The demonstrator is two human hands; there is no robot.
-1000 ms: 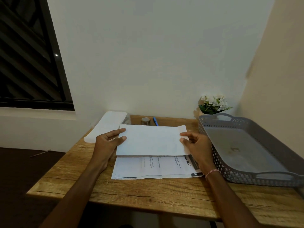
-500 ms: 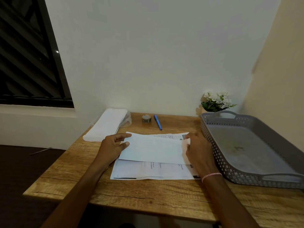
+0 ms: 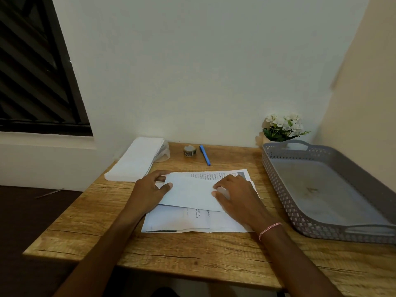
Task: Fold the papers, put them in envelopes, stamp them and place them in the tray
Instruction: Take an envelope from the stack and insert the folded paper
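A folded white paper [image 3: 190, 191] lies on top of a stack of printed papers [image 3: 188, 221] at the middle of the wooden table. My left hand [image 3: 150, 189] pinches the folded paper's left edge, thumb on top. On its right part my right hand [image 3: 235, 194] presses flat, fingers spread. A pile of white envelopes [image 3: 137, 159] sits at the back left. A small roll of stamps [image 3: 190, 150] and a blue pen [image 3: 205, 155] lie at the back. The grey perforated tray [image 3: 276, 179] stands on the right with nothing in it.
A small pot of white flowers [image 3: 282, 127] stands behind the tray in the corner. The wooden table [image 3: 192, 254] meets walls at the back and right. A dark window is at the left, and dark floor lies beyond the table's left edge.
The paper, held up off the stack a second ago, has been folded down onto it. My right hand has moved from its right edge onto its top and presses it flat.
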